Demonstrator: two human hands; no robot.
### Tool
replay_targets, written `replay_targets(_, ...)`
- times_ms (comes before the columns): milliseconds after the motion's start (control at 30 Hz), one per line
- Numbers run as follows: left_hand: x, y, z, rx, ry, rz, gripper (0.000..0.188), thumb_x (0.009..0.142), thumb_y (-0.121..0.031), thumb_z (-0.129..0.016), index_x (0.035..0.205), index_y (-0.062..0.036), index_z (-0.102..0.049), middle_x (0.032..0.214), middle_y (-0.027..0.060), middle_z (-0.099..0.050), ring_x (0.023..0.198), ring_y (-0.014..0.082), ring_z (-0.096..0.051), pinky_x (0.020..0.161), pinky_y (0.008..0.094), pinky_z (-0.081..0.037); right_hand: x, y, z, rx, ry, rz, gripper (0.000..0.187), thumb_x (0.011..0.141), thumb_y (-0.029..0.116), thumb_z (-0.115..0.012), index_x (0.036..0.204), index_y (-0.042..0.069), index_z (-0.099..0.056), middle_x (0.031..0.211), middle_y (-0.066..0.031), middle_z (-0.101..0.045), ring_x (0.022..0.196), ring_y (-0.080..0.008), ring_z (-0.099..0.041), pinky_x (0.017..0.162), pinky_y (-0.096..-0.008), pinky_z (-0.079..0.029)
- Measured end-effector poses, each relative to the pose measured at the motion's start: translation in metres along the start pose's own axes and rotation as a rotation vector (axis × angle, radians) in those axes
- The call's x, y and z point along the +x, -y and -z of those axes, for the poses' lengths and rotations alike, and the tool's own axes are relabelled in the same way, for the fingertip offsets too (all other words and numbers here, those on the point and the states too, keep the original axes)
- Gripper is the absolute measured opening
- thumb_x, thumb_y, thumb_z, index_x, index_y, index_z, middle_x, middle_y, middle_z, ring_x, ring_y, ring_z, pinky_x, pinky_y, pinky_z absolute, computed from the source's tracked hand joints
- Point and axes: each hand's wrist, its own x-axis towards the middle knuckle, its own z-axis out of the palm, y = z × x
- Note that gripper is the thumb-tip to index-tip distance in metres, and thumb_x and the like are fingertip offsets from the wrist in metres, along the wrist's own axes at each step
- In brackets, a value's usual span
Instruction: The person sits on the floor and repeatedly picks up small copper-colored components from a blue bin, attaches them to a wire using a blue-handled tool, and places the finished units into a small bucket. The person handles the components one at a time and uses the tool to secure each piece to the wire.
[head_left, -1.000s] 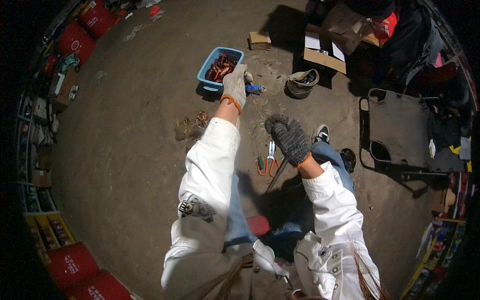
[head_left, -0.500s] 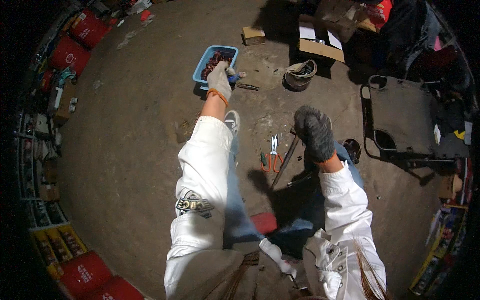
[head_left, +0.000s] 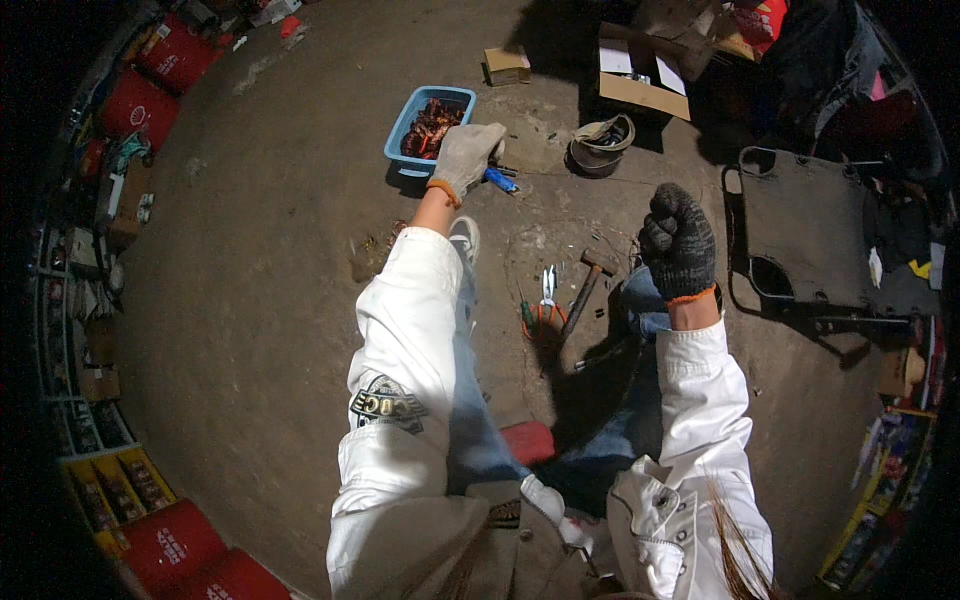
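Note:
My left hand (head_left: 467,158), in a pale grey glove with an orange cuff, has its fingers curled closed beside the near right corner of a blue plastic tub (head_left: 395,140). Reddish copper-coloured scrap (head_left: 434,125) fills the tub. A small blue object (head_left: 500,180) shows at the lower edge of this hand; whether it is gripped I cannot tell. Over my right knee, my right hand (head_left: 680,240) in a dark grey glove is closed like a fist; anything inside is hidden. A hammer (head_left: 585,290) lies left of it, next to orange-handled snips (head_left: 547,300) and a green-handled tool (head_left: 527,313).
A dark bucket (head_left: 600,150) stands beyond the hammer. Behind it is an open cardboard box (head_left: 645,93), with a smaller box (head_left: 508,66) to its left. A folding chair (head_left: 805,225) stands at right. Shelves with red containers (head_left: 140,105) line the left side.
My left hand has moved right, away from over the tub, and the blue object has shifted right too. My right hand has moved right, uncovering the hammer head.

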Motion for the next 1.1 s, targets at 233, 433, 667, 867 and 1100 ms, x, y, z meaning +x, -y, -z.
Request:
replay_targets(233, -0.01, -0.016, 0.015, -0.188, -0.056, 0.202, 0.026, 0.086, -0.021, -0.054, 0.069, -0.0024, -0.063, 0.061, 0.0047, -0.06, 0.055, 0.0125, -0.054, 0.054, 0.0287, -0.04, -0.013, -0.015, -0.002, 0.19, -0.074, -0.12, 0.015, 0.09, 0.023, -0.053, 0.081, 0.012, -0.056, 0.06, 0.0022, -0.047, 0.048, -0.0098, -0.042, 0.043, -0.0227, -0.034)
replay_targets(433, -0.005, 0.014, 0.028, -0.709, -0.115, 0.534, 0.025, 0.084, -0.025, -0.058, 0.07, -0.0045, -0.059, 0.066, 0.0033, -0.06, 0.054, 0.0153, -0.053, 0.049, 0.0341, -0.041, -0.009, -0.016, 0.031, -0.324, 0.208, 0.189, 0.028, 0.092, 0.03, -0.055, 0.1, 0.004, -0.06, 0.082, -0.0027, -0.059, 0.07, -0.0141, -0.054, 0.06, -0.0263, -0.044)
replay_targets(667, 0.008, 0.052, 0.03, -0.523, -0.612, 0.782, 0.019, 0.078, -0.021, -0.061, 0.075, -0.0016, -0.06, 0.069, 0.0068, -0.061, 0.054, 0.0185, -0.053, 0.053, 0.0333, -0.042, -0.042, -0.032, 0.005, -1.628, 0.725, 0.75, 0.026, 0.085, 0.022, -0.058, 0.107, 0.008, -0.06, 0.093, -0.0116, -0.063, 0.084, -0.0259, -0.061, 0.071, -0.0356, -0.049)
replay_targets(867, 0.004, 0.034, 0.046, -0.568, -0.632, 0.478, 0.027, 0.078, -0.027, -0.063, 0.061, -0.0068, -0.058, 0.061, 0.0038, -0.056, 0.052, 0.0167, -0.05, 0.051, 0.0311, -0.04, -0.045, -0.023, -0.022, -1.56, 0.871, 0.511, 0.032, 0.084, 0.017, -0.057, 0.115, 0.007, -0.058, 0.103, -0.0152, -0.063, 0.094, -0.0304, -0.061, 0.081, -0.0404, -0.048)
replay_targets(1100, -0.003, -0.009, 0.046, -0.314, -0.567, 0.019, 0.035, 0.084, -0.023, -0.057, 0.055, -0.0043, -0.056, 0.054, -0.0017, -0.051, 0.051, 0.0091, -0.044, 0.05, 0.0274, -0.033, -0.023, 0.011, -0.002, -1.066, 0.315, 0.262, 0.03, 0.091, 0.016, -0.054, 0.118, 0.004, -0.059, 0.113, -0.0169, -0.062, 0.103, -0.0231, -0.06, 0.091, -0.0331, -0.046)
